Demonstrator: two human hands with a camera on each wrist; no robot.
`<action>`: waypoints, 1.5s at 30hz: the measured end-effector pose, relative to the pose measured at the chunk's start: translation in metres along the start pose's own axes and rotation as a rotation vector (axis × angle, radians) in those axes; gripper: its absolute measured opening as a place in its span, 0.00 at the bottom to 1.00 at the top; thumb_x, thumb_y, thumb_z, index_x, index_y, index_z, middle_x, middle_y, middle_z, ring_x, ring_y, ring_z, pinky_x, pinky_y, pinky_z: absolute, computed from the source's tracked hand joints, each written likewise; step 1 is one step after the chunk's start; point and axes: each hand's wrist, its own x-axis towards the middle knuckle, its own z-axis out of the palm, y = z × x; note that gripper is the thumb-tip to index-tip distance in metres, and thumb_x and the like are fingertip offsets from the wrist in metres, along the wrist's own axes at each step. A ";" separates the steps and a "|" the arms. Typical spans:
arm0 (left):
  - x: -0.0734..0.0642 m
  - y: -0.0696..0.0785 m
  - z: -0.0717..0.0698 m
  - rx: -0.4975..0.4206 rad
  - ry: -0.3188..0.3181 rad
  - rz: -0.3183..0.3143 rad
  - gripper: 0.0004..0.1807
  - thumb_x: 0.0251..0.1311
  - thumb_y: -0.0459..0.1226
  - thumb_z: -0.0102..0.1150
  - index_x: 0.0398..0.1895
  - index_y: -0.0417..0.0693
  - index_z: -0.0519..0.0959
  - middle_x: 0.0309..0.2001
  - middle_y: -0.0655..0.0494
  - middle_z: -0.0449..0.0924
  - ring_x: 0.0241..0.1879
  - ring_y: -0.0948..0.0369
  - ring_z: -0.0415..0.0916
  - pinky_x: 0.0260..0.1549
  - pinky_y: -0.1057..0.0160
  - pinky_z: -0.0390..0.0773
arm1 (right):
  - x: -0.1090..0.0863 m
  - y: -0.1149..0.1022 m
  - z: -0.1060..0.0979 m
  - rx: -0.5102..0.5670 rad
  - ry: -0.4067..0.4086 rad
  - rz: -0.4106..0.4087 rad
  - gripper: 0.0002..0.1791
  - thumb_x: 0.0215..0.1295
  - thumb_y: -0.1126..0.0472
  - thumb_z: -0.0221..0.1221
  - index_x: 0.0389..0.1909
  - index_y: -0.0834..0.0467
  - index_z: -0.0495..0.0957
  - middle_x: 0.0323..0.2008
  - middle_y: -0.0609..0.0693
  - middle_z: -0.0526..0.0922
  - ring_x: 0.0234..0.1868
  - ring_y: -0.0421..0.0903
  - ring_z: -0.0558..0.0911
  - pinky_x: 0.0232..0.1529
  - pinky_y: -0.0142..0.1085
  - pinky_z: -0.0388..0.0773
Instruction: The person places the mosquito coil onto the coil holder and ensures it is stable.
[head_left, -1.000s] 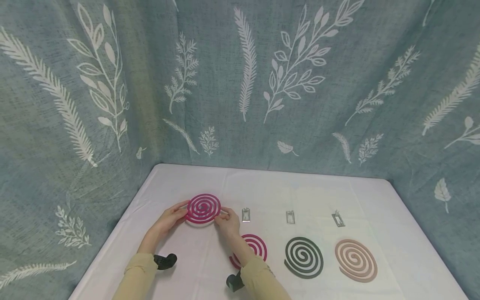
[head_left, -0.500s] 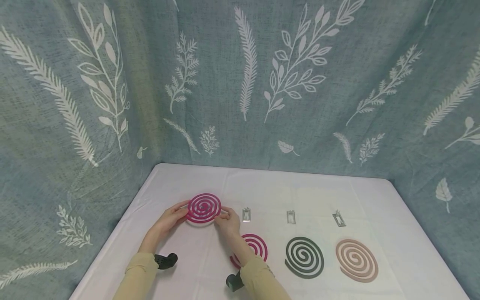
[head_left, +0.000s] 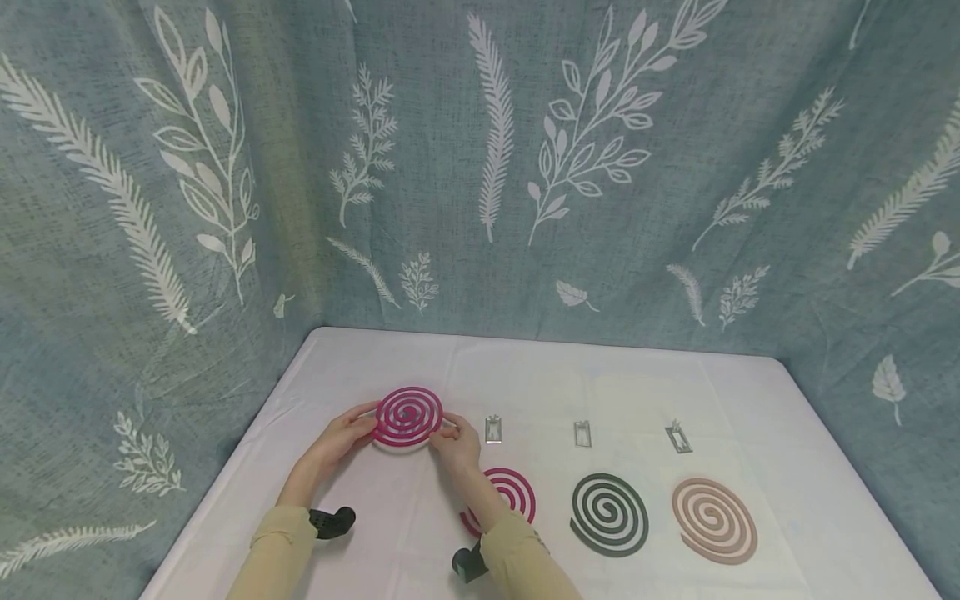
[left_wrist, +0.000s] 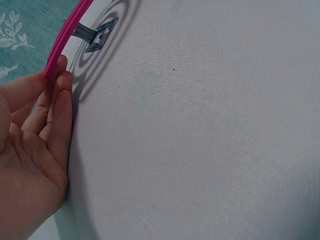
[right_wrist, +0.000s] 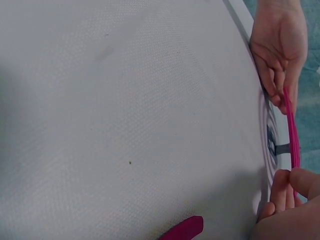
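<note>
Between both hands, a magenta mosquito coil [head_left: 408, 413] lies level a little above the white cloth. My left hand [head_left: 339, 437] pinches its left edge, and my right hand [head_left: 459, 446] pinches the right edge. Beneath the coil, the left wrist view shows a small metal stand [left_wrist: 102, 36] on the cloth, its upright strip reaching up to the coil's underside. From the right wrist view, the coil [right_wrist: 293, 135] appears edge-on, with the stand's strip [right_wrist: 283, 148] meeting it between the two hands. Thumbs lie on top of the rim, fingers below.
Another magenta coil [head_left: 530, 502], partly hidden by the right forearm, lies flat beside a dark green coil [head_left: 606, 514] and a tan coil [head_left: 711, 514]. Behind them are three flat metal stands [head_left: 492, 442] in a row. A patterned curtain [head_left: 450, 167] hangs behind the table [head_left: 525, 367].
</note>
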 end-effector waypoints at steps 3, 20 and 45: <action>0.000 0.000 0.000 -0.003 -0.004 0.003 0.30 0.69 0.38 0.48 0.70 0.35 0.57 0.63 0.35 0.68 0.45 0.79 0.72 0.51 0.74 0.75 | 0.000 0.000 0.000 -0.002 -0.001 -0.013 0.23 0.56 0.71 0.61 0.55 0.65 0.74 0.25 0.51 0.81 0.23 0.35 0.75 0.30 0.26 0.75; 0.002 0.001 0.001 -0.029 -0.015 -0.002 0.29 0.71 0.39 0.44 0.71 0.37 0.54 0.67 0.34 0.61 0.45 0.80 0.71 0.49 0.77 0.75 | -0.001 0.001 -0.001 -0.025 0.006 -0.010 0.23 0.57 0.70 0.61 0.56 0.64 0.74 0.26 0.52 0.82 0.24 0.36 0.75 0.33 0.28 0.76; 0.004 -0.003 -0.001 -0.087 -0.024 0.013 0.29 0.69 0.34 0.45 0.71 0.33 0.53 0.47 0.60 0.77 0.39 0.80 0.72 0.43 0.80 0.75 | -0.002 0.001 0.001 -0.047 0.035 -0.004 0.22 0.57 0.70 0.60 0.55 0.64 0.75 0.27 0.52 0.82 0.25 0.36 0.76 0.32 0.29 0.78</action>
